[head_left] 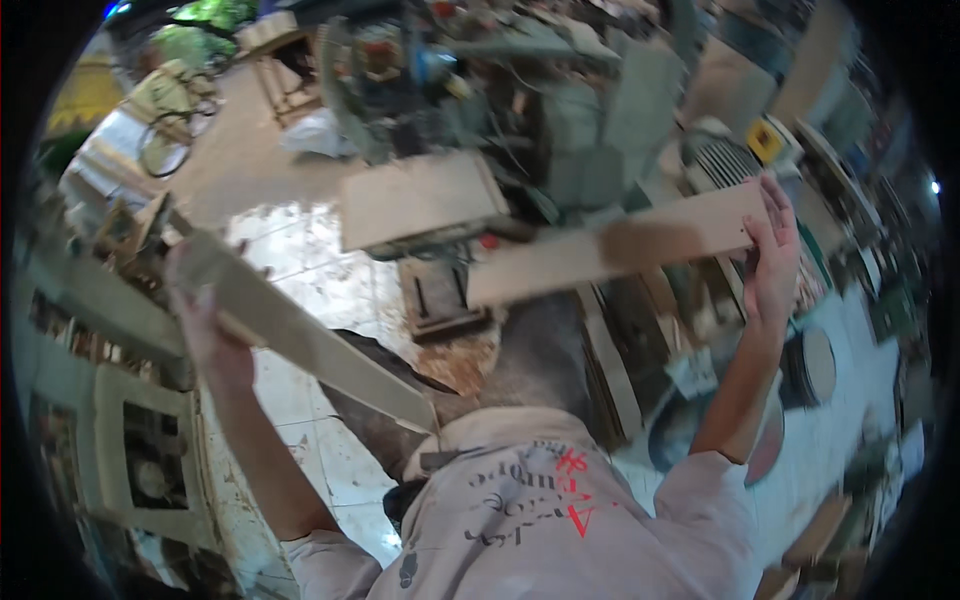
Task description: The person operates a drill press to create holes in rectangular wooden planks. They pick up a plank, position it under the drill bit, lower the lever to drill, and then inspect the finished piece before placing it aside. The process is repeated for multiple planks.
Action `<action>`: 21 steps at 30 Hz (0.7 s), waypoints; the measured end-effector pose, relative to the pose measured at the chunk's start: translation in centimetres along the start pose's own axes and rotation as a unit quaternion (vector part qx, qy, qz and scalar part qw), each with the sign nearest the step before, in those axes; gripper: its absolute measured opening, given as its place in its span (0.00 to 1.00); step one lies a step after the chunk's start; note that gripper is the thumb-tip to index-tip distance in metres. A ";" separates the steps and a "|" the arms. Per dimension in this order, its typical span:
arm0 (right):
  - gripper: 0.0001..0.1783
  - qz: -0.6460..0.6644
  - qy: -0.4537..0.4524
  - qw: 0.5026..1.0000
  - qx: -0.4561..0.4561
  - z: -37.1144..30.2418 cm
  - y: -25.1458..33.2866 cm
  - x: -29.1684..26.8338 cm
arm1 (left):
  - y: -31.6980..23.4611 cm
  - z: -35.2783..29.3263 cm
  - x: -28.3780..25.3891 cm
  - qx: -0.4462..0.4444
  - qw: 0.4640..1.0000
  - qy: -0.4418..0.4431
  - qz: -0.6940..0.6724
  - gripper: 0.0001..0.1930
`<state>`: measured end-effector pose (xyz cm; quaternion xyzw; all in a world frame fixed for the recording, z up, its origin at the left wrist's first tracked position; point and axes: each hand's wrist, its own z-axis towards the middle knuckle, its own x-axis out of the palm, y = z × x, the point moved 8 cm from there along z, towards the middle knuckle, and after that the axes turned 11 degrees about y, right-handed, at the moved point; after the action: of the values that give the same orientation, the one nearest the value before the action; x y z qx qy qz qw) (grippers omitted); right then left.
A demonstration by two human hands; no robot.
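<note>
Each of my hands holds a long flat wooden board. On the left, my left hand (207, 325) grips one board (310, 345) near its far end; the board slants down toward my waist. My fingers there are slightly blurred, with the thumb against the wood. My right hand (772, 245) is closed round the right end of a second board (640, 245), which reaches leftward across my front. A brown darker patch shows on that board's face. The two boards are apart from each other.
A machine with a flat pale table (420, 200) stands ahead of me. Below it sits a wooden block with slots (440, 295) near sawdust (462, 362). Wooden frames (150, 450) stand at left, stacked boards (610, 365) at right. A bicycle (172, 140) is far left.
</note>
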<state>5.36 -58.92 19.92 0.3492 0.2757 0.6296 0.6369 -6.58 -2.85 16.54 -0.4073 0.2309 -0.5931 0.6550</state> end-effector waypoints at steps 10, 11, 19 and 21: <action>0.21 0.042 -0.215 0.950 0.224 -23.2 -15.8 -15.1 | 0.1 1.2 3.6 0.029 0.998 0.046 0.036 0.32; 0.21 0.047 -0.233 0.946 0.223 -25.2 -17.1 -15.1 | 0.2 1.4 3.8 0.028 0.998 0.052 0.034 0.33; 0.19 0.113 -0.328 0.899 0.268 -33.7 -22.8 -16.4 | 0.0 1.7 5.1 0.024 0.997 0.069 0.028 0.35; 0.18 0.128 -0.332 0.894 0.271 -34.6 -24.2 -16.8 | -0.1 1.7 5.4 0.022 0.997 0.070 0.028 0.35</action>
<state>-8.23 -71.34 -21.62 0.7292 0.1615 0.4537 0.4861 -4.25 -7.65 18.53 -0.3437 0.2747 -0.6063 0.6624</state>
